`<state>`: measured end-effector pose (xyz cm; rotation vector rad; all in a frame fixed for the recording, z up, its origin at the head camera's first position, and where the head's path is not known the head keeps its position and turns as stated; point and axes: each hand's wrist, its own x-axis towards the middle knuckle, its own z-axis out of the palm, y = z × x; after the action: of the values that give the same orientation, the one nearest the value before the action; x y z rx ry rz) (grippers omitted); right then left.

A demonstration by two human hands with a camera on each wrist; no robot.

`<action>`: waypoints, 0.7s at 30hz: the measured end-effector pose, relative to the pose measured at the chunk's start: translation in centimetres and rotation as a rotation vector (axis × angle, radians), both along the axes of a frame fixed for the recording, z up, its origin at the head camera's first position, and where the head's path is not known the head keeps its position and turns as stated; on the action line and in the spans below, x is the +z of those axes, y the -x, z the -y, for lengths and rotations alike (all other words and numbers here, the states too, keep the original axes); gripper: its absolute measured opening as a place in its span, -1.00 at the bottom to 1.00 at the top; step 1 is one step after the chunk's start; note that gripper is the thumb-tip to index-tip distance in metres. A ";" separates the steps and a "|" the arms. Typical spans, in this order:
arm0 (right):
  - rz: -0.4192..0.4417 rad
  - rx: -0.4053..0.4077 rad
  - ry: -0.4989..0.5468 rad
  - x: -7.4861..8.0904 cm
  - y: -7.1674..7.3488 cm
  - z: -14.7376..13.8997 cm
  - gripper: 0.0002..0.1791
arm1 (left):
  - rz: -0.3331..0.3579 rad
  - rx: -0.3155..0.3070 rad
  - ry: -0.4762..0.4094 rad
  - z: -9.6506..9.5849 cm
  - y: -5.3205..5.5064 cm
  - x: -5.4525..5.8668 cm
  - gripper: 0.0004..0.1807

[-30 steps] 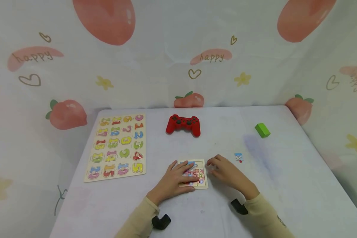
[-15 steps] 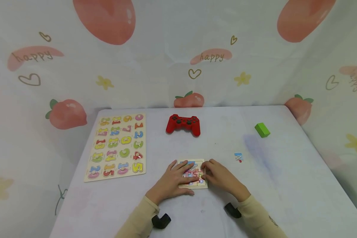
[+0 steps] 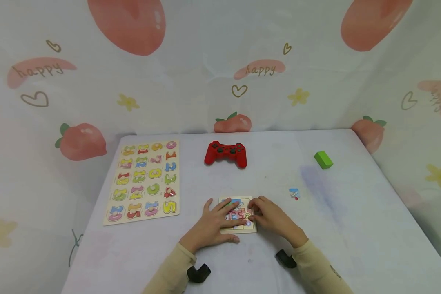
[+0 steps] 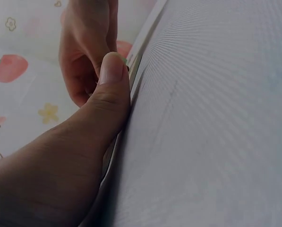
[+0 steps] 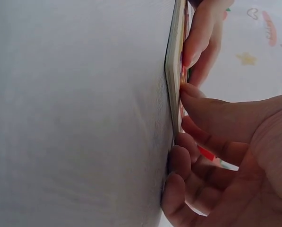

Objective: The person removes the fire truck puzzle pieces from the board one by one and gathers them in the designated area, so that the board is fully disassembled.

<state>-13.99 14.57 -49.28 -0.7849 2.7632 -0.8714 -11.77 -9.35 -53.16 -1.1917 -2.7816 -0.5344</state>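
Observation:
My left hand [image 3: 214, 224] lies spread across the small jigsaw puzzle [image 3: 238, 230], its fingers straight over the pink and blue picture and covering much of it. From the right, my right hand [image 3: 275, 218] bends its thumb and forefinger onto the puzzle's right side, pinching at a puzzle piece mostly hidden by the fingers. In the right wrist view, the thumb [image 5: 216, 111] touches the puzzle's face, and the other fingers [image 5: 178, 161] curl by its edge. A loose blue puzzle piece [image 3: 294, 194] with a red spot lies to the right of that hand.
A number puzzle board [image 3: 141, 218] lies at the table's left. Toward the back are a red game controller [image 3: 226, 154] and a green block [image 3: 323, 159]. A printed cloth [image 3: 191, 90] hangs behind the white-covered table [image 3: 353, 232].
My right hand has moved left from beside the puzzle onto its right side, thumb and forefinger bent there. The left hand stays on the puzzle, its fingers spread slightly wider.

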 end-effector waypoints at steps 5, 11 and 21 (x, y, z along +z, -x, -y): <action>0.018 -0.005 0.040 0.1 0.0 0.1 -0.75 | 0.015 0.011 0.019 -0.1 0.0 -0.1 -0.36; 0.072 -0.052 0.118 0.1 0.1 0.4 -0.85 | 0.024 0.012 0.031 -0.1 0.0 0.0 -0.36; 0.113 -0.067 0.185 0.0 0.4 0.4 -0.95 | 0.026 0.005 0.024 -0.1 0.0 0.2 -0.38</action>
<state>-14.44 14.21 -49.28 -0.6512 2.6513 -1.1594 -11.81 -9.30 -52.98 -1.1902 -2.8201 -0.5210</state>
